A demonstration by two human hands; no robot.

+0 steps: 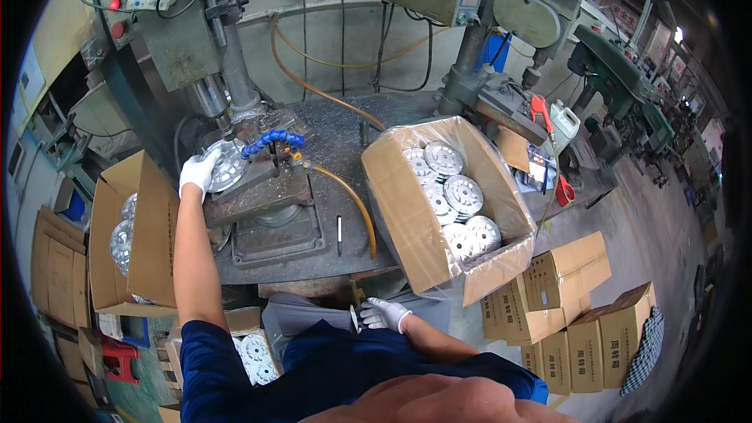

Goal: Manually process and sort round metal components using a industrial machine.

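Observation:
My left hand (199, 171), in a white glove, grips the left rim of a silvery metal disc (226, 166) on the fixture under the drill press spindle (213, 99). A blue segmented coolant hose (272, 139) points at that disc from the right. Down by my lap, my gloved right hand (382, 315) is closed on what looks like another metal disc (355, 319), seen almost edge-on. Between my hands lies the machine's base plate (280, 233), with a marker pen (339, 236) to its right on the dark bench (345, 113).
A plastic-lined carton (409, 215) of stacked discs sits right of the press. Another disc carton (153, 231) stands at left, and discs (256, 358) fill a box near my lap. A second drill press (526, 19) rises behind; closed cartons (570, 270) stand at right.

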